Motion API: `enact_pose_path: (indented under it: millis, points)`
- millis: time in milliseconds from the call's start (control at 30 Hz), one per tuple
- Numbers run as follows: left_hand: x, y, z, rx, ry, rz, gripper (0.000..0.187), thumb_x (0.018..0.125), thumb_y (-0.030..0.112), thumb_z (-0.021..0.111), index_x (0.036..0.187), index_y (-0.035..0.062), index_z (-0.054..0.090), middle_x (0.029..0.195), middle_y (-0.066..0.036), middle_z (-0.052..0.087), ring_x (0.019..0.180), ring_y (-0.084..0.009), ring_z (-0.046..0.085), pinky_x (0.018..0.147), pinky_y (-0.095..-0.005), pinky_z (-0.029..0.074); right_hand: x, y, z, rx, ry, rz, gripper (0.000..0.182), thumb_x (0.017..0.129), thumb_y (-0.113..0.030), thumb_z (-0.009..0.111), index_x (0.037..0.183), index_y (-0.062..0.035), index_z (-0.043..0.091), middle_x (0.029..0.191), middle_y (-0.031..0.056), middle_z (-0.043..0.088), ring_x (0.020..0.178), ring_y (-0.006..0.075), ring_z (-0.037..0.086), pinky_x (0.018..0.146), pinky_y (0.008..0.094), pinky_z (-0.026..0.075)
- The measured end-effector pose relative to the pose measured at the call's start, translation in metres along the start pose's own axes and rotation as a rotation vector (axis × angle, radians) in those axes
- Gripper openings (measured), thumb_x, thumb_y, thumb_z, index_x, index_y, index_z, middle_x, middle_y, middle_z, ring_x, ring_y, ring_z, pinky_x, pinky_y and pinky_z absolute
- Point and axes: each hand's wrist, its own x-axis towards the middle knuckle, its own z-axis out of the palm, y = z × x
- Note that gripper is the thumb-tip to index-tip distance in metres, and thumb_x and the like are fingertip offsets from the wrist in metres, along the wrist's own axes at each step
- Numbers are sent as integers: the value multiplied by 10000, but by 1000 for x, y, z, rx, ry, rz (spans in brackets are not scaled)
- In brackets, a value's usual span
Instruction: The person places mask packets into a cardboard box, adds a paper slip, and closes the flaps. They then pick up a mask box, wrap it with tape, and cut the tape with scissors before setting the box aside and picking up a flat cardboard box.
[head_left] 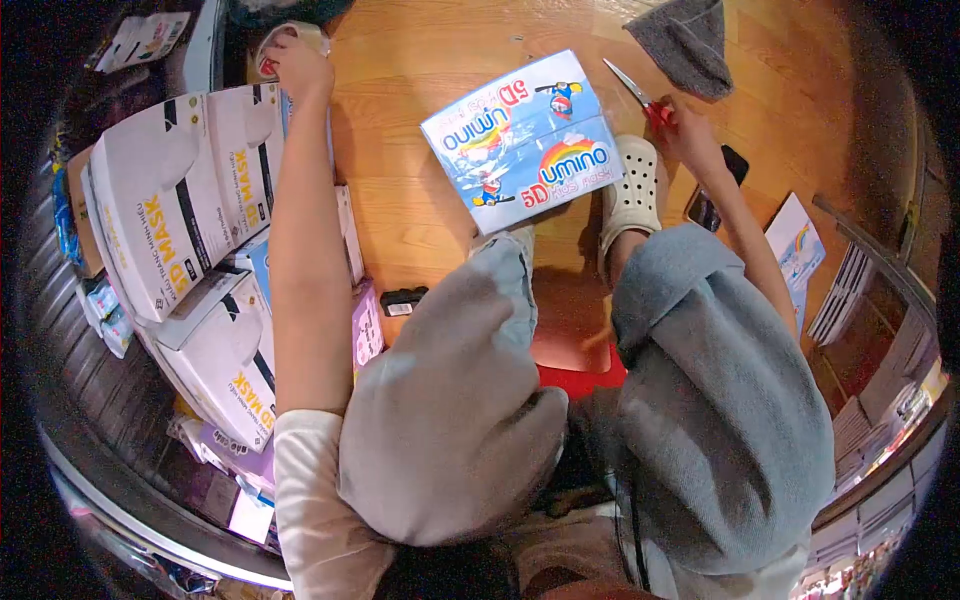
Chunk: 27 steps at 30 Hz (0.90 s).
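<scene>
Stretched out to the upper left, my left hand [300,68] has its fingers closed on a roll of tape [268,58], beside the stacked mask boxes. My right hand [690,135], at the upper right, grips the red handles of scissors [635,88], whose blades point up and left. Between the two hands, a light blue and white Umino box [525,140] lies on the wooden floor in front of my knees, touching neither hand.
White mask boxes [150,220] are stacked along the left. A grey cloth [685,45] lies at the top right. A black phone [735,165] is right of my shoe [635,190]. A printed sheet [795,250] and stacked flat items [845,290] stand farther right.
</scene>
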Motion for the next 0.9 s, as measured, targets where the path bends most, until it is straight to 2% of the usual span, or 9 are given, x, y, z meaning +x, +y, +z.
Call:
enact_pose_path:
  millis: [67,133,233,367,467,567,667,767,900]
  points:
    - [-10,18,-16,-78,185,118,371,811,153,549,1096,-58,439,1107,-300,446,1043,-397,487,833,-431,447,-3,-5,-4,1,48,-8,255,821,-128,545,1066,-63,514,778,169,589,737,297,600,642,363,468]
    - [-36,42,-41,-362,210,313,371,834,189,538,1121,-28,450,1122,-266,456,1049,-386,466,861,-432,411,-4,-10,-5,-14,182,-57,231,868,-194,523,1041,-40,527,788,131,594,732,247,595,649,332,462]
    - [-105,92,-81,-758,24,297,281,869,206,484,1069,12,526,1103,-200,506,994,-350,499,901,-420,363,-5,-49,-10,615,42,126,288,920,-281,468,980,-14,556,796,49,575,691,137,541,648,262,433]
    - [-155,113,-83,-890,-194,242,256,881,234,459,980,34,585,990,-162,571,944,-315,530,910,-415,333,0,-82,8,832,-29,166,385,911,-384,454,921,-26,594,711,34,563,634,109,495,591,245,403]
    - [-166,119,-76,-522,-150,374,269,884,260,445,945,49,601,918,-131,601,918,-292,543,884,-398,345,7,-74,19,851,-56,95,358,904,-364,477,939,-28,598,711,33,563,623,98,476,584,238,393]
    - [-165,121,-77,-589,-162,317,266,881,268,444,911,63,612,889,-105,613,874,-271,557,850,-384,361,2,-83,15,869,-26,177,327,898,-336,501,945,-29,601,720,35,573,637,101,485,598,244,399]
    - [-166,121,-77,-602,-165,296,260,878,264,449,904,64,613,884,-105,614,861,-270,560,829,-388,371,3,-85,29,819,146,132,291,899,-300,508,926,-27,604,728,37,579,660,100,498,618,256,413]
    - [-167,119,-78,-596,-149,307,256,875,264,454,899,66,615,876,-104,616,851,-271,563,807,-385,382,7,-79,39,767,89,161,293,901,-295,502,926,-21,605,740,44,586,684,101,507,638,261,421]
    - [-166,120,-78,-575,-141,309,253,871,266,459,891,68,615,859,-103,617,828,-275,567,789,-383,390,4,-93,39,962,83,99,301,903,-292,494,891,-7,588,724,59,575,682,111,509,643,264,419]
